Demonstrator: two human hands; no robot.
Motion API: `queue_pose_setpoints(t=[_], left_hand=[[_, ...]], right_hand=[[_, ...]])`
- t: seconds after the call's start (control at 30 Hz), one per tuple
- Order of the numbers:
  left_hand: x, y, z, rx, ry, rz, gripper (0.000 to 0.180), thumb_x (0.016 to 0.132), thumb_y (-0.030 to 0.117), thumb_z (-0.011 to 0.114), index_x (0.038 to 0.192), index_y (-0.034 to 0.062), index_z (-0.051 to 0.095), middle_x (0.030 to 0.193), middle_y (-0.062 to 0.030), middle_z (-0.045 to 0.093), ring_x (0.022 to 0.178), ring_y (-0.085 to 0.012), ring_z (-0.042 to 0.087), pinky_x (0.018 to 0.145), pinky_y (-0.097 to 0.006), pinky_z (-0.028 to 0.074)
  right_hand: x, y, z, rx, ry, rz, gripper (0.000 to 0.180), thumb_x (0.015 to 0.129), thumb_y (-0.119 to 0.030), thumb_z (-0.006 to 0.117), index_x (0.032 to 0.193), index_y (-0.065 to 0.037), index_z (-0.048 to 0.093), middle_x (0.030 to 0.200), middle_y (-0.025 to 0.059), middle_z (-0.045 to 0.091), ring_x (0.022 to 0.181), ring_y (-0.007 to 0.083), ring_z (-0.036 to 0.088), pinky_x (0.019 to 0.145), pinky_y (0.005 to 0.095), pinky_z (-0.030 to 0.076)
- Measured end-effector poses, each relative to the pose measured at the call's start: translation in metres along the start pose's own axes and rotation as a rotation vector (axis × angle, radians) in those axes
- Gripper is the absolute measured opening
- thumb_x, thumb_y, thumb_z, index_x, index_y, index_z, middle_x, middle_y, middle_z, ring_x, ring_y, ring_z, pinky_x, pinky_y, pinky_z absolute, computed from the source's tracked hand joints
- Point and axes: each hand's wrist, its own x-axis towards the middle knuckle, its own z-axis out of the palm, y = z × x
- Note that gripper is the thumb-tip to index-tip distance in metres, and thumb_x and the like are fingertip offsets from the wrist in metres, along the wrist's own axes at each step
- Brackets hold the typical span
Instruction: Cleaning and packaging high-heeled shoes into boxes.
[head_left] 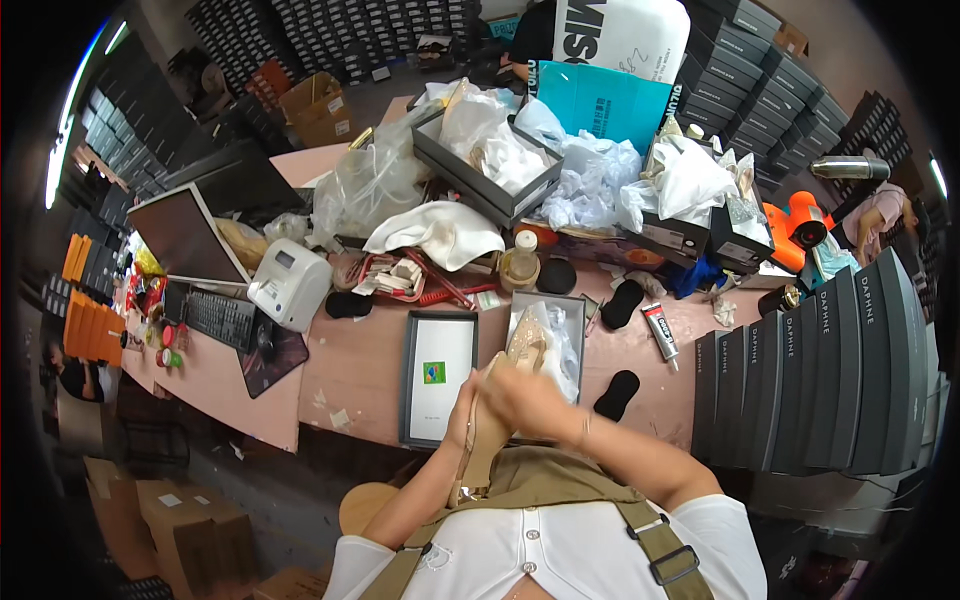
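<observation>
Both of my hands hold a beige high-heeled shoe (487, 440) close to my chest, above the near edge of the pink table (350, 370). My left hand (463, 410) grips its left side. My right hand (530, 400) covers its upper part. Just beyond them lies an open grey shoe box (577, 310) with a second beige shoe (530, 343) and white paper inside. Left of it, the box lid (438, 375) lies upside down, with a small coloured sticker.
A tall row of dark grey shoe boxes (830, 370) stands at my right. Black insoles (617, 393), a glue tube (660, 330), a jar (519, 262), a white label printer (290, 283), a keyboard (220, 318), plastic bags and open boxes crowd the table. Cardboard cartons (190, 520) sit on the floor at left.
</observation>
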Motion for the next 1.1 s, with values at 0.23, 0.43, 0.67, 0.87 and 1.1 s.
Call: queue_pose_setpoints(t=[0.23, 0.43, 0.67, 0.87, 1.1], left_hand=[[-0.006, -0.004, 0.008, 0.211, -0.016, 0.034, 0.054, 0.098, 0.043, 0.031, 0.135, 0.0051, 0.040, 0.122, -0.0176, 0.055, 0.108, -0.0268, 0.057, 0.093, -0.039, 0.047], [0.002, 0.001, 0.003, 0.210, -0.009, -0.035, 0.053, 0.095, 0.041, 0.034, 0.131, 0.0031, 0.044, 0.119, -0.0169, 0.056, 0.103, -0.0283, 0.060, 0.087, -0.037, 0.051], [0.008, 0.013, 0.001, 0.284, 0.068, -0.002, 0.051, 0.095, 0.039, 0.034, 0.133, 0.0057, 0.041, 0.113, -0.0152, 0.059, 0.092, -0.0235, 0.062, 0.081, -0.035, 0.052], [-0.001, 0.019, 0.007, 0.352, 0.040, 0.128, 0.057, 0.094, 0.046, 0.031, 0.126, 0.0015, 0.047, 0.115, -0.0163, 0.058, 0.099, -0.0262, 0.060, 0.083, -0.038, 0.052], [0.007, 0.041, 0.004, 0.456, 0.007, 0.322, 0.050, 0.093, 0.039, 0.041, 0.129, 0.0054, 0.044, 0.119, -0.0162, 0.055, 0.097, -0.0257, 0.060, 0.078, -0.038, 0.053]], right_hand=[[-0.003, 0.033, 0.009, 0.042, 0.041, 0.169, 0.018, 0.085, -0.023, 0.055, 0.086, -0.005, 0.050, 0.081, 0.0138, 0.057, 0.065, 0.0346, 0.060, 0.058, 0.0439, 0.049], [-0.025, 0.041, 0.013, 0.062, 0.154, 0.022, 0.015, 0.081, -0.021, 0.059, 0.085, -0.010, 0.050, 0.073, 0.0097, 0.054, 0.061, 0.0277, 0.060, 0.048, 0.0394, 0.047], [-0.036, 0.022, 0.003, 0.204, 0.138, -0.063, 0.018, 0.084, -0.025, 0.060, 0.083, -0.010, 0.051, 0.071, 0.0083, 0.053, 0.057, 0.0258, 0.058, 0.046, 0.0378, 0.047], [-0.037, -0.012, 0.005, 0.148, 0.023, -0.083, 0.017, 0.080, -0.022, 0.061, 0.081, -0.009, 0.051, 0.076, 0.0096, 0.055, 0.065, 0.0271, 0.061, 0.056, 0.0383, 0.050], [-0.033, 0.082, 0.003, 0.381, -0.011, 0.521, 0.030, 0.087, -0.029, 0.057, 0.085, 0.000, 0.055, 0.076, 0.0226, 0.059, 0.076, 0.0408, 0.059, 0.067, 0.0441, 0.047]])
